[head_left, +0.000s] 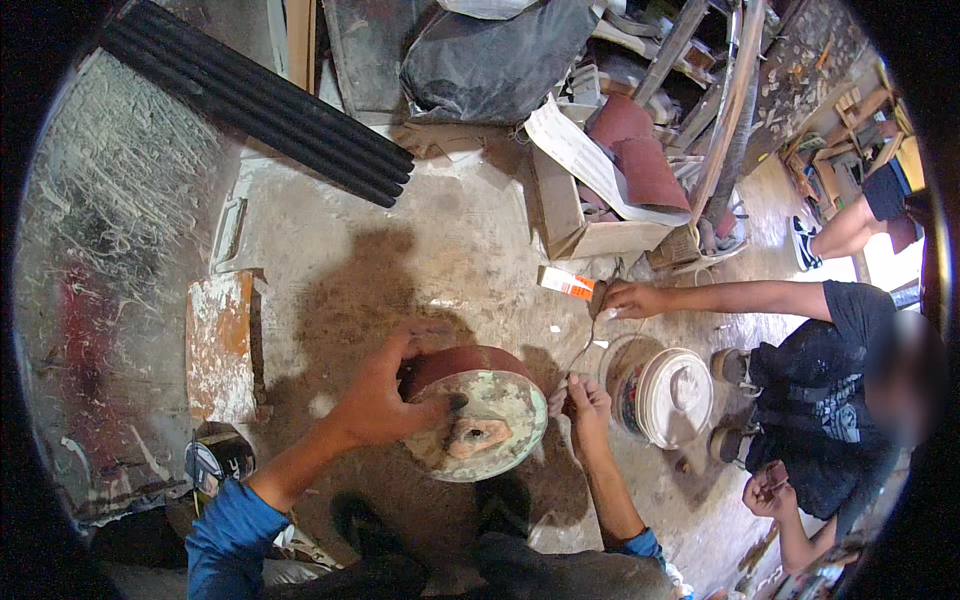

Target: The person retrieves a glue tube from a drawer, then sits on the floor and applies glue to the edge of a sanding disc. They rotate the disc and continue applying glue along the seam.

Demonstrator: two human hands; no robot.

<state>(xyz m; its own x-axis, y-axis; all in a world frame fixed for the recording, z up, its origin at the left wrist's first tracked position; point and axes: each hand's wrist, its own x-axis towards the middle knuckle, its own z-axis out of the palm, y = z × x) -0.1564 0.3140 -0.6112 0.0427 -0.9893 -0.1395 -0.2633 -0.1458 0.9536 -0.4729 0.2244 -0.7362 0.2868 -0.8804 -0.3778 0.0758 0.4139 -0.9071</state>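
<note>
My left hand (385,395) grips the rim of a round drum (480,415), a thick disc with a pale green worn face, a hole at its middle and reddish-brown sandpaper around its side. It stands on edge on the dusty floor between my knees. My right hand (583,400) is pinched on the near end of a thin strip (588,345) just right of the drum. The strip runs up to another person's hand (625,297), which holds its far end.
The other person (830,400) crouches at the right beside a white lidded bucket (668,395). An orange-and-white tube (566,283) lies on the floor. An open cardboard box (600,215) with red sandpaper sheets, black corrugated sheets (260,105) and an orange-stained board (220,345) surround us.
</note>
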